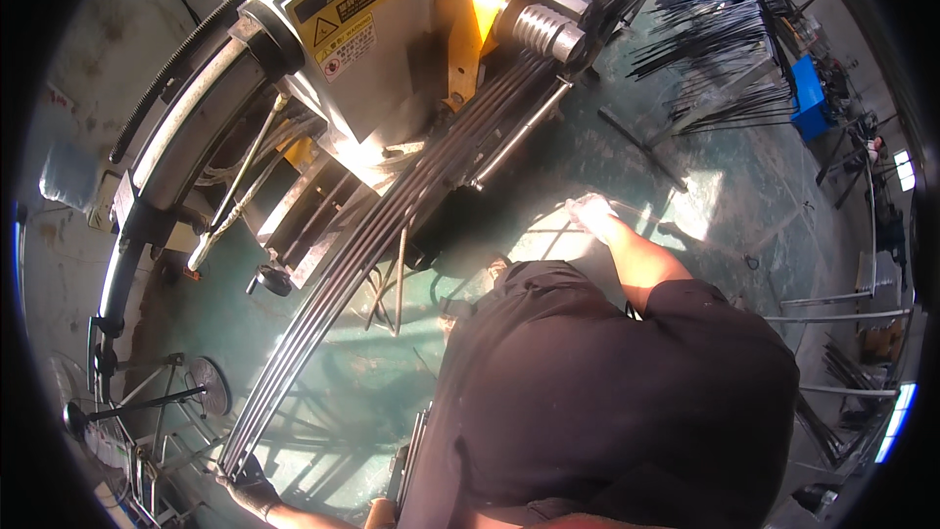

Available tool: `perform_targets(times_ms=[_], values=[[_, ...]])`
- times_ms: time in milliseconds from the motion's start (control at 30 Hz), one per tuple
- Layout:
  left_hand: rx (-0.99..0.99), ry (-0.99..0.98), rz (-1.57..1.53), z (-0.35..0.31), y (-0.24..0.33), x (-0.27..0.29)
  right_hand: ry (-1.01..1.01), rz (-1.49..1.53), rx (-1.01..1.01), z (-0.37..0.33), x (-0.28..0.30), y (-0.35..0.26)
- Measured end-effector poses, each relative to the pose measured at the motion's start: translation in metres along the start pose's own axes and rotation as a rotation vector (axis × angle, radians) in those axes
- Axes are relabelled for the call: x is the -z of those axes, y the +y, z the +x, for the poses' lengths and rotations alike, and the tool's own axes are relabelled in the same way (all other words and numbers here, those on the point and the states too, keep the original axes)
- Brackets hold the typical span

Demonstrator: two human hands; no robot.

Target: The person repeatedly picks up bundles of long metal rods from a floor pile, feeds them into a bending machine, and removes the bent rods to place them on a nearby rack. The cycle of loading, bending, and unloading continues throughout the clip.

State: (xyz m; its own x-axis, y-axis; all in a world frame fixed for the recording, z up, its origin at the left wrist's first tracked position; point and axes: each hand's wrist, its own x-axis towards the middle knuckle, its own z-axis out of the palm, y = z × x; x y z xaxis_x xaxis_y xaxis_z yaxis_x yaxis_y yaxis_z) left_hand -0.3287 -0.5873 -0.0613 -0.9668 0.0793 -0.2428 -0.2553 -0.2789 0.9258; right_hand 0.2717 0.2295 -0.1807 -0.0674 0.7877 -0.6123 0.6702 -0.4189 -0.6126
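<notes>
A bundle of several long metal rods (338, 286) slants from the machine's head at the top down to the lower left. My left hand (253, 495), in a dark glove, is closed around their lower ends. Bright sun washes out my right hand (590, 212), which looks pale, perhaps gloved. It is held out over the floor, apart from the rods, its fingers seemingly loosely apart with nothing visible in them. Higher up, the rods run beneath a yellow bracket (472, 39) and beside a ribbed metal roller (548, 32).
The pale machine body (377, 73) carries warning labels. A small crank handle (269, 281) juts from its underside. Many dark rods (715, 39) lie on a rack at the upper right, beside a blue bin (809, 98). A stand with a round disc (209, 385) is at the lower left.
</notes>
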Motion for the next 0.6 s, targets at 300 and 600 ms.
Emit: perform_targets(times_ms=[300, 600], values=[[-0.028, 0.496, -0.496, -0.063, -0.048, -0.131, -0.021, -0.190, 0.057, 0.037, 0.014, -0.020], [0.447, 0.546, -0.473, -0.132, -0.258, -0.327, -0.130, -0.563, -0.218, 0.167, 0.058, -0.005]])
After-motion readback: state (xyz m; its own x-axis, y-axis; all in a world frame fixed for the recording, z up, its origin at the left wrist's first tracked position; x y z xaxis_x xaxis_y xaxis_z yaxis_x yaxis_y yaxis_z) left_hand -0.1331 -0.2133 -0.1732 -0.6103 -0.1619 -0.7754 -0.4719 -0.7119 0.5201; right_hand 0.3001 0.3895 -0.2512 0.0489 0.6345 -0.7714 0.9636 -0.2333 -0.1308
